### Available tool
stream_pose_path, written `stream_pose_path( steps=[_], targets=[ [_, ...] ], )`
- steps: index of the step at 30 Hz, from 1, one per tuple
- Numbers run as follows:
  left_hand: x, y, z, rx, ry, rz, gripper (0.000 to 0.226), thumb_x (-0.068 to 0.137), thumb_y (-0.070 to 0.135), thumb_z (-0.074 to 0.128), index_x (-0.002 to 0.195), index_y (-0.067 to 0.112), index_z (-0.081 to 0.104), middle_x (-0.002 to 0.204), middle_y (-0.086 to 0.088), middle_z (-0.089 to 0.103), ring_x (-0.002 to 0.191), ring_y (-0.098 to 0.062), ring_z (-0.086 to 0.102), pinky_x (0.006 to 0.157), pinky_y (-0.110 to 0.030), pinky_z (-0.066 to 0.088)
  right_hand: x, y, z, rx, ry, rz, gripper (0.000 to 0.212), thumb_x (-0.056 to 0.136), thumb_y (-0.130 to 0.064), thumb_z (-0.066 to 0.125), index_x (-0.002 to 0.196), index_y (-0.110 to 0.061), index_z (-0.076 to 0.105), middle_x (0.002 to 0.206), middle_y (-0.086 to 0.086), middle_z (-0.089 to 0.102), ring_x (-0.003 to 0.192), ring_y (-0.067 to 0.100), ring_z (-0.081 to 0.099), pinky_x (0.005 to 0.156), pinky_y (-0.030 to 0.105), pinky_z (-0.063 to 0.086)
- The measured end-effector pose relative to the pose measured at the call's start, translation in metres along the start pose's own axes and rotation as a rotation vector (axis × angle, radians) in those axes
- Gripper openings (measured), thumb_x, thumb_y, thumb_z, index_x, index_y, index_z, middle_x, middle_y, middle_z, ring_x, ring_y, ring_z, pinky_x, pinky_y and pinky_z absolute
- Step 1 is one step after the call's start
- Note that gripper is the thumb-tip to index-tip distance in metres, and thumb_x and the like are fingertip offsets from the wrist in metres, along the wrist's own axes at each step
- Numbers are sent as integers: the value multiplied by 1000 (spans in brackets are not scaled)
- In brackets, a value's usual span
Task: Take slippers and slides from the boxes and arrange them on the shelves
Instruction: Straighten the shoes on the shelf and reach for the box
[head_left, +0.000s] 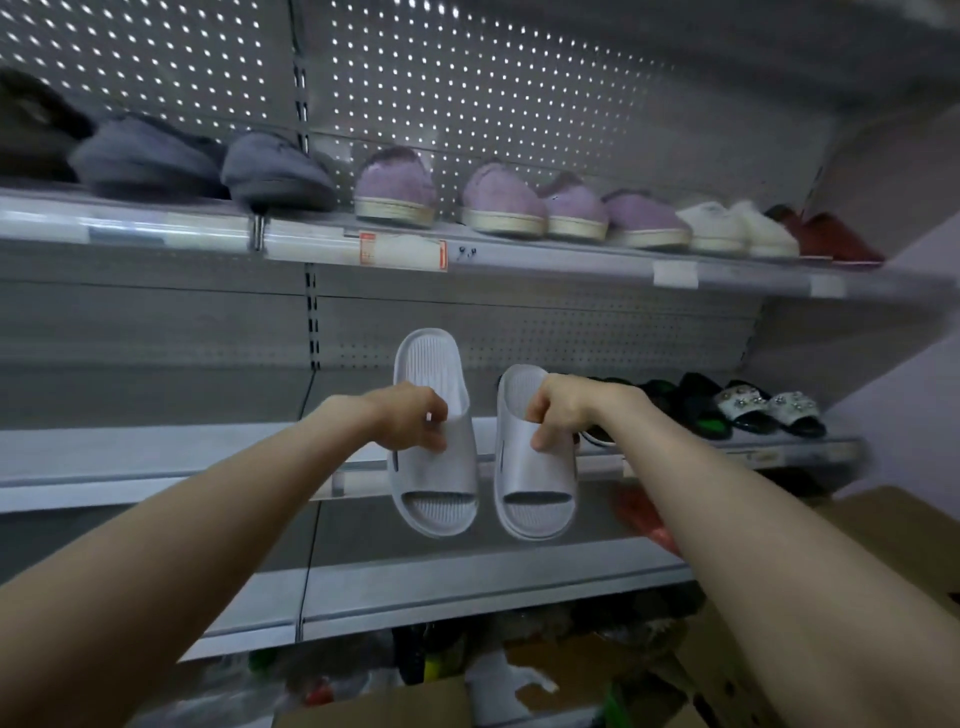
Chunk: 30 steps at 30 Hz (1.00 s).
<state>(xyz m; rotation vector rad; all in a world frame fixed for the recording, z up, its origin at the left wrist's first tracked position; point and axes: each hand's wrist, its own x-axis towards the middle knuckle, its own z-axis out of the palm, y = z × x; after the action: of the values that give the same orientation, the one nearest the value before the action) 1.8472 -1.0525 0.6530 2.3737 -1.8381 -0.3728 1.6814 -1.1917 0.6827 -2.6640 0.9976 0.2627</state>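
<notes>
I hold two pale grey slides in front of the middle shelf (156, 452), toes hanging down toward me. My left hand (410, 418) grips the left slide (434, 457) by its strap. My right hand (558, 413) grips the right slide (532, 473) the same way. The heels of both slides point up toward the shelf's perforated back panel. Both slides hang in the air just at the shelf's front edge, a small gap between them.
The top shelf (571, 260) carries dark, blue-grey, purple, white and red fuzzy slippers. To the right on the middle shelf stand black-green slides (696, 405) and studded white sandals (769, 410). A cardboard box (893, 525) sits at the right. Bags and cartons lie on the floor below.
</notes>
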Motion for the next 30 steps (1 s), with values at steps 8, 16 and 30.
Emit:
stream_pose_path(
  steps=[8, 16, 30],
  targets=[
    [52, -34, -5, -58, 21, -43, 8, 89, 26, 59, 84, 22, 55, 82, 6, 52, 78, -14, 50, 67, -23, 38, 73, 3, -13, -12, -28, -52, 26, 81, -17, 72, 107, -13, 69, 110, 2, 65, 102, 20, 59, 93, 36, 48],
    [134, -69, 7, -114, 5, -154, 15, 91, 25, 57, 101, 14, 61, 92, 1, 55, 85, -17, 52, 74, -26, 36, 177, 18, -15, -21, -83, -130, 32, 79, -17, 74, 111, -16, 69, 101, -2, 62, 96, 15, 55, 81, 30, 45],
    [207, -119, 20, -95, -73, -303, 50, 93, 34, 53, 138, 17, 42, 144, -7, 40, 130, -25, 39, 109, -34, 30, 300, 25, 3, -142, -242, -38, 77, 68, -51, 71, 135, -20, 50, 140, 5, 47, 119, 29, 51, 102, 42, 43]
  ],
)
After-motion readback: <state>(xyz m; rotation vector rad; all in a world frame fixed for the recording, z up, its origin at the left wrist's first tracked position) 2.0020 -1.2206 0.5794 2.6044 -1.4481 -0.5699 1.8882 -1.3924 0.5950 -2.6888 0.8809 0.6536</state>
